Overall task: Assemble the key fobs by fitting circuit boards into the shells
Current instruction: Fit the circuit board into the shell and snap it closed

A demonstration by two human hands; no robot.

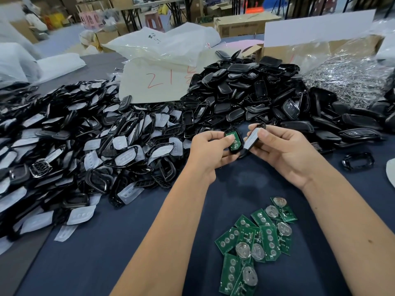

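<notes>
Along the left edge of the dark blue cloth-covered table [132, 242] spreads a wide, low heap of glossy black plastic frames and translucent white rubber button pads [64, 150], spilling toward the near left corner, where the cloth ends at a grey strip. Bare cloth runs from the heap's inner edge across the middle to the near edge, broken only by the two forearms. The left hand [206, 152] is curled round a black plastic key fob shell half with a green circuit board seated in it [233, 142], thumb laid across the board's face, held above the table's middle just in front of the piles. Close beside it, nearly touching, the right hand [284, 150] pinches a second black shell half with a pale grey inner face [252, 139], tilted on edge (whether the two halves meet is hard to say). Behind both hands rises a tall mound of smooth, rounded black shell covers [252, 95], backed by a white sheet marked with red figures [156, 82]. Near the table's near edge, between the forearms, lies a loose cluster of flat green circuit boards with round silver battery clips [256, 242], overlapping one another. Toward the far right corner sits a clear plastic bag of shiny metal parts [350, 80], and a single glossy black ring frame [358, 160] lies alone near the right edge.
</notes>
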